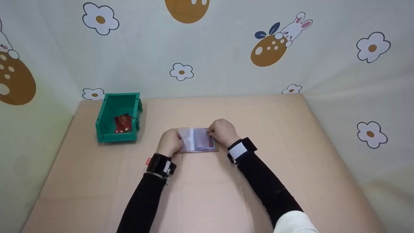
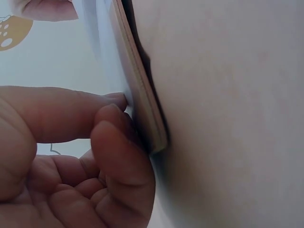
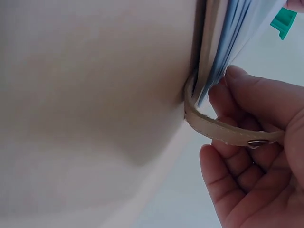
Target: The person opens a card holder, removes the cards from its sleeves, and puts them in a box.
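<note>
While viewing card holder lying open in from table's back edge, note its left edge pinched by left hand, clear sleeves pinched near far right corner by right hand. Judge opening done, closing left; find red cards inside green bin near back left corner. Record limp translucent plastic, thin tan cover, narrow curved strap with metal snap.

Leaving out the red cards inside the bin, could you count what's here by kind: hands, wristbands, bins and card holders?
Hands, left hand and right hand: 2
Black wristbands, left wristband and right wristband: 2
Green plastic bin: 1
Open card holder with clear sleeves: 1
Total: 6
</note>
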Motion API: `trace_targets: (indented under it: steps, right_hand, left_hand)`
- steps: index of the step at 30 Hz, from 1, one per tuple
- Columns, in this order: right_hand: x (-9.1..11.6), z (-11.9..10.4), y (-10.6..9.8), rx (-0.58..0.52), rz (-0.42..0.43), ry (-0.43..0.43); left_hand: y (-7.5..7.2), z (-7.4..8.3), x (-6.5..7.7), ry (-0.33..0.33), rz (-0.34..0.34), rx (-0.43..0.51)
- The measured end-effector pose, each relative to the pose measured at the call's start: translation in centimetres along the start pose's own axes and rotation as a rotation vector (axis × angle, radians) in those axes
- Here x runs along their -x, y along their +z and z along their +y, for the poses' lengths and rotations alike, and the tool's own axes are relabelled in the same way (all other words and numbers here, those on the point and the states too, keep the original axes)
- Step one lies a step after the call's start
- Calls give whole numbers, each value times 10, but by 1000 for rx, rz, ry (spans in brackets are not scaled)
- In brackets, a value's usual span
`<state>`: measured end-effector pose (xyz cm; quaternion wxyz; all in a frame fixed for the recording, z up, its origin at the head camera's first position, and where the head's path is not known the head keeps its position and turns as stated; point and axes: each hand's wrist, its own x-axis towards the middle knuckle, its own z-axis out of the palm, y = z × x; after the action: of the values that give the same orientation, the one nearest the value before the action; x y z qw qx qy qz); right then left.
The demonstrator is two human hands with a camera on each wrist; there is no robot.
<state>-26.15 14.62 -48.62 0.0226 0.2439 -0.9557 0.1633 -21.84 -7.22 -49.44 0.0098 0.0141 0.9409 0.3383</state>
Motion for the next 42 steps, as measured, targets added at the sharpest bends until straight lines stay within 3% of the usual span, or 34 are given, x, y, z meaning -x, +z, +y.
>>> trace_targets:
  steps: [17, 26, 35, 42]
  right_hand:
    - [0, -2, 1, -52, -66, -43]
    - [1, -4, 1, -54, -66, -42]
    - [-4, -8, 2, -48, 26, -2]
    - [-12, -21, 5, -88, -33, -48]
  left_hand:
    - [-3, -4, -1, -81, -18, 6]
    - [-3, -4, -1, -60, -3, 6]
    - [-4, -3, 1, -80, -17, 31]
    - [-3, -5, 0, -79, -14, 49]
